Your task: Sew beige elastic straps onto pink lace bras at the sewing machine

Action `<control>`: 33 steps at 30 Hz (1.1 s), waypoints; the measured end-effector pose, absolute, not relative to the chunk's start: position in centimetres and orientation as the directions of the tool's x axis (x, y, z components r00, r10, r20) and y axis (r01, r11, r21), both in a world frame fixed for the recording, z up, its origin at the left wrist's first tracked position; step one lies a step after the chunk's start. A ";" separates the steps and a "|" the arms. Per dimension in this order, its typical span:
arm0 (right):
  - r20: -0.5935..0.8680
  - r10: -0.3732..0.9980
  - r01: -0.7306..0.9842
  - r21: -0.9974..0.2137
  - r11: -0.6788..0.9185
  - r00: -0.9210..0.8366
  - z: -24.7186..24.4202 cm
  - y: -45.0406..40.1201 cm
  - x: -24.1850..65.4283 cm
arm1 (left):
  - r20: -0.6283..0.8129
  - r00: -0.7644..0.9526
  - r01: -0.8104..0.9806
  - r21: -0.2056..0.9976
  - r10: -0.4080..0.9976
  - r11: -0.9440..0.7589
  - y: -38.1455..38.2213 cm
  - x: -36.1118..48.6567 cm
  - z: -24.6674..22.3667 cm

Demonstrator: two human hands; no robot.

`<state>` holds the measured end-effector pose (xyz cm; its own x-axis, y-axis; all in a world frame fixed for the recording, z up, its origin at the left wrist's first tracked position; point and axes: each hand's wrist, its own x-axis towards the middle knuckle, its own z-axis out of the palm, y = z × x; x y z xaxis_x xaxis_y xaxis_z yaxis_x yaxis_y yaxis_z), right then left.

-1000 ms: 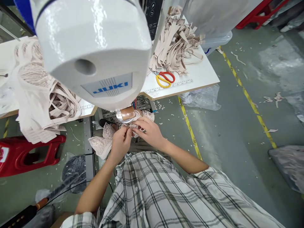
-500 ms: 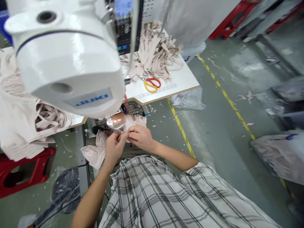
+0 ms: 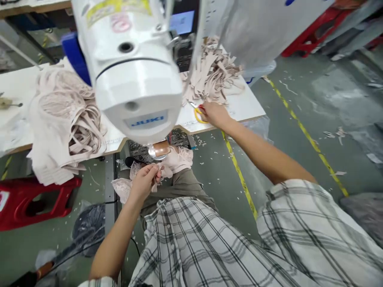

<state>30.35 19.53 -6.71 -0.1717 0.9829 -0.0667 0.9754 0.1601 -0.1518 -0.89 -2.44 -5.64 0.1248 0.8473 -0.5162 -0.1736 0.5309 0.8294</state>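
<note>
My left hand [image 3: 145, 180] pinches the edge of a pale pink lace bra [image 3: 178, 160] just below the sewing machine [image 3: 137, 85]. One lace part of the bra hangs left of my wrist, while the rest lies over the machine's low bed to the right. Out on the white table, my right hand [image 3: 217, 114] has its fingers closed on the handles of the scissors [image 3: 198, 115], which have red and yellow grips. Most of the red grip is hidden by my fingers, and the blades point left.
A heap of beige fabric strips [image 3: 209, 73] lies behind the scissors. Stacked pale garment pieces [image 3: 56, 119] overhang the table's front edge [image 3: 116, 146] at left. Below stands a red stool [image 3: 44, 203]. Yellow tape [image 3: 239, 175] marks the scrap-strewn floor at right.
My right hand has left the bra and moved forward and right to the scissors, closing on their handles. My left hand still pinches the bra. The view has shifted, showing more of the table's left side.
</note>
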 end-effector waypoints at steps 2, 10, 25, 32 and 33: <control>-0.057 0.980 0.968 -0.181 0.176 -0.189 -6.4 15.5 30.7 | -0.539 0.123 -0.236 0.800 0.833 0.552 -2.5 -1.3 -5.4; -0.046 0.858 0.737 -0.536 0.411 -0.512 -3.3 -2.3 28.0 | -0.539 0.159 -0.435 0.714 0.827 0.549 -2.2 -1.3 -5.6; -0.098 0.832 0.660 -0.663 0.355 -0.546 -4.0 -2.3 25.1 | -0.492 0.146 -0.289 0.809 0.858 0.513 -3.2 -2.0 -5.9; -0.091 0.836 0.604 -0.733 0.311 -0.541 -4.2 -3.0 24.3 | -0.489 0.067 -0.348 0.805 0.869 0.480 -3.4 -2.4 -6.0; -0.096 0.831 0.602 -0.736 0.311 -0.548 -4.3 -2.9 23.9 | -0.490 0.052 -0.341 0.810 0.870 0.477 -3.4 -2.4 -6.0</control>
